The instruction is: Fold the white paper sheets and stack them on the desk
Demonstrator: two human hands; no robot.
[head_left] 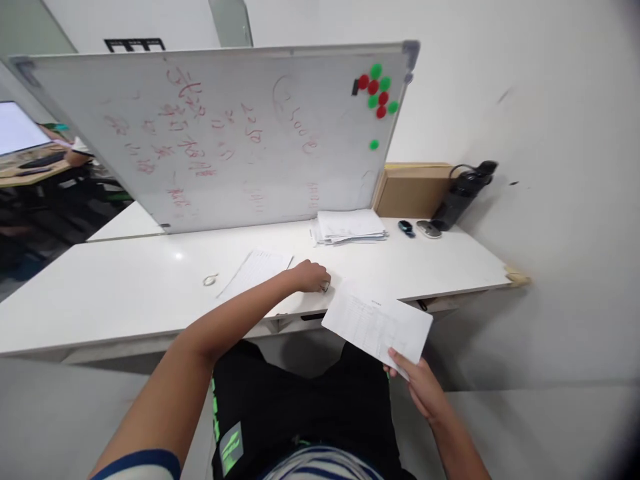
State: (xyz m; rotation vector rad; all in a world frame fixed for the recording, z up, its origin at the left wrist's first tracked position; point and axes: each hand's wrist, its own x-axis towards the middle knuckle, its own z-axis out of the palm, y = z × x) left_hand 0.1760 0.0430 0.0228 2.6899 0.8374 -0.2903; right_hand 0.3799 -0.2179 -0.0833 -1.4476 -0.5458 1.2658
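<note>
My left hand (311, 276) rests on the white desk (125, 293) with its fingers curled round a small metallic object that I cannot name. My right hand (417, 381) pinches the near edge of a printed paper sheet (377, 323), held out in the air in front of the desk's edge. Another printed sheet (255, 270) lies flat on the desk just left of my left hand. A small metal ring (211, 280) lies farther left on the desk.
A whiteboard (225, 133) with red writing and coloured magnets (377, 90) leans at the desk's back. A paper stack (350, 227), a cardboard box (413, 192), a black device (463, 193) and two small items (420, 229) stand at back right. Another person's arm shows far left.
</note>
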